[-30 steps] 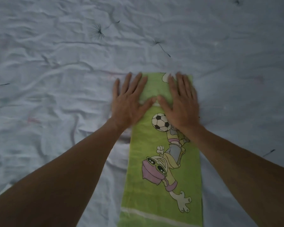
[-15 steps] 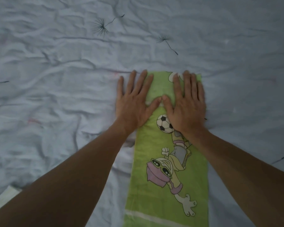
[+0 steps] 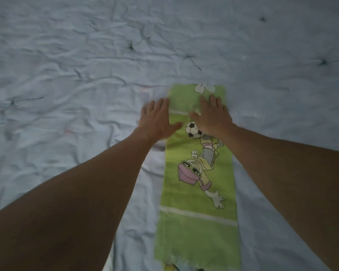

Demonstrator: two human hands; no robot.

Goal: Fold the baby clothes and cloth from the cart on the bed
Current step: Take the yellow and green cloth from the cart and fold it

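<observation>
Green cloth (image 3: 198,227) flat on the bed (image 3: 67,75), already a long narrow strip. Left hand (image 3: 157,120) open, fingers straight, at the strip's left edge near the far end. Right hand (image 3: 211,116) open, palm down on the strip. Smooth outward with flat palms, square the edges, then fold end to end.

Dim, bluish light; slight blur.
</observation>
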